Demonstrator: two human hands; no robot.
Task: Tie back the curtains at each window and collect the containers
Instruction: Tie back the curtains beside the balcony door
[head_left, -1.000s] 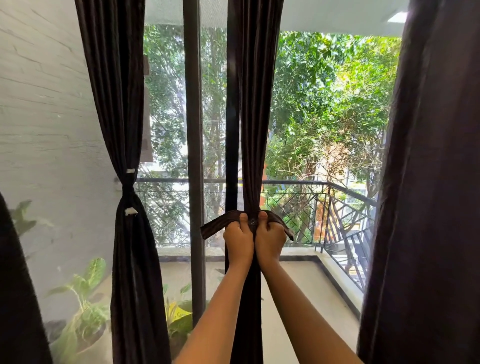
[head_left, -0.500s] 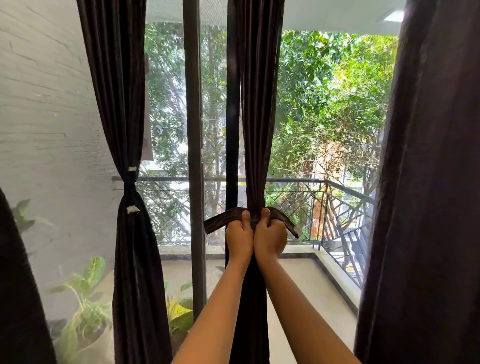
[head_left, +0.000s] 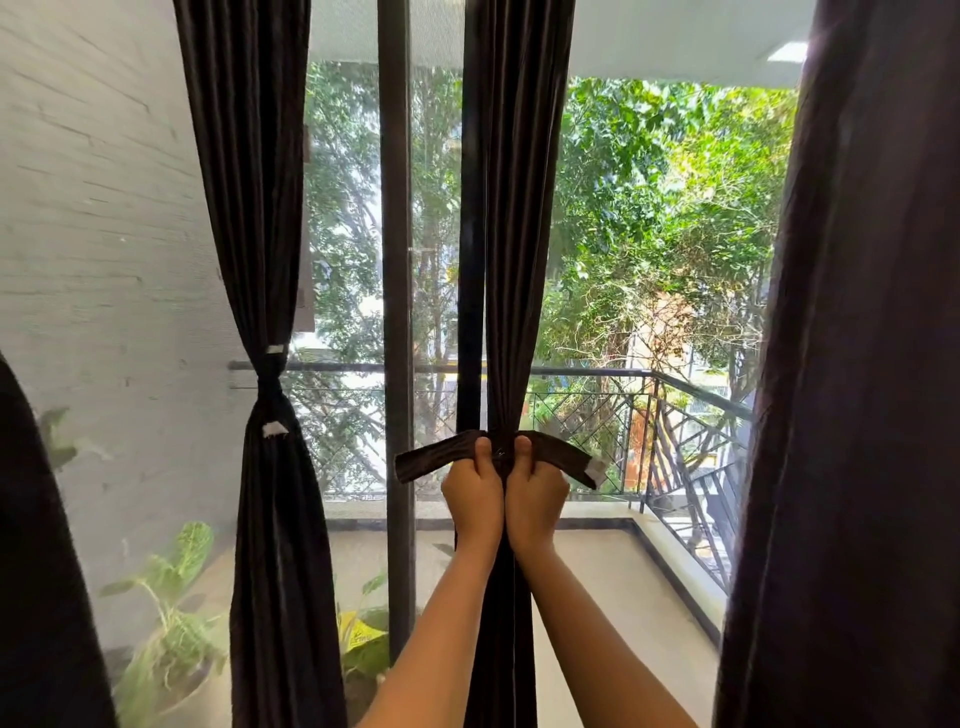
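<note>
The left hand (head_left: 472, 493) and right hand (head_left: 535, 493) are staying clenched on the tie-back strap (head_left: 431, 460), knuckles touching, at the front of the middle curtain (head_left: 514, 234). Compared with a second ago, the strap's right tail is turning outward, exposing a pale patch (head_left: 595, 470). Cinching appears complete and fastening is still pending. No containers are showing.

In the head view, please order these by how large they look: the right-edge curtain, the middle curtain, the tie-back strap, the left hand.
1. right-edge curtain, but it hangs nearest the camera.
2. middle curtain.
3. tie-back strap and left hand look alike; no ranking.
</note>
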